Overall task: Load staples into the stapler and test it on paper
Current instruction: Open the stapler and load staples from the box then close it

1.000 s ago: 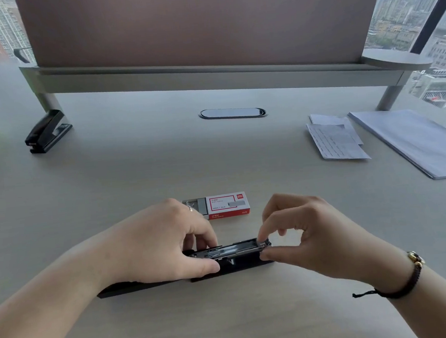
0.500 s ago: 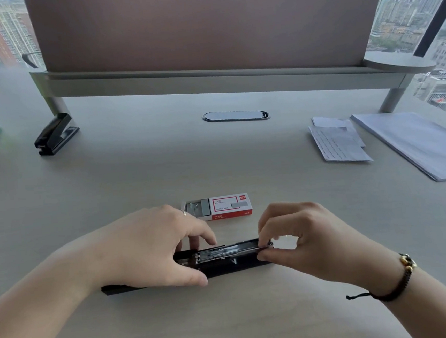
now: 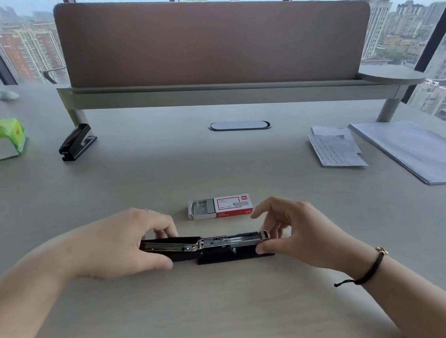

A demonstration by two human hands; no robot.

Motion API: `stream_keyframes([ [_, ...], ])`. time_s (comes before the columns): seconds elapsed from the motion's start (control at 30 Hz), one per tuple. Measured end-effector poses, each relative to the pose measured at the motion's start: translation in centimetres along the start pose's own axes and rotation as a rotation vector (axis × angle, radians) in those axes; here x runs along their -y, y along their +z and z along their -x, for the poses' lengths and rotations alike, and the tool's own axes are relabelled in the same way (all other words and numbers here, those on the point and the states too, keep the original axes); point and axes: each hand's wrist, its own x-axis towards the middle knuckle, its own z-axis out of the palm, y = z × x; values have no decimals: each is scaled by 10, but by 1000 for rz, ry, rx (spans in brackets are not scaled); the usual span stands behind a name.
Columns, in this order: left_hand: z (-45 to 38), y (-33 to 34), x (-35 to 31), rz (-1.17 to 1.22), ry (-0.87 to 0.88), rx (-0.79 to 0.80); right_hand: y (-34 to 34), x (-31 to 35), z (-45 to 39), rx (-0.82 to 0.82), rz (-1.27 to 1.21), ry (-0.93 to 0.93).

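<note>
Two staplers (image 3: pixel 207 247) (image 3: pixel 77 142), one staple box (image 3: pixel 220 206), two hands (image 3: pixel 120 242) (image 3: pixel 297 229).

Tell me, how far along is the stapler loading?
Done: the stapler lies swung open on the desk, metal channel exposed, and the staple box is slid open. In hand: the left hand grips the lid end, the right hand steadies the front. Left: closing it and testing on the paper.

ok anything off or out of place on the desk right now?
Nothing damaged or spilled. The stapler lies swung fully open, as loading needs, held at each end by the left hand and right hand. The staple box sits behind it with its tray slid partly out. A second stapler stands unused at far left.
</note>
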Motion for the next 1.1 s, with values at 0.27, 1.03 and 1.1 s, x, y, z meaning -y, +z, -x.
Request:
stream_keyframes([
  [0.27, -13, -31, -46, -403, 54, -91, 7, -1, 0, -13, -74, 42],
  [1.03, -49, 61, -56, 471, 105, -384, 7, -10, 3, -19, -387, 57],
  [1.1, -51, 63, -56, 476, 117, -366, 8, -12, 1, -16, -363, 93],
])
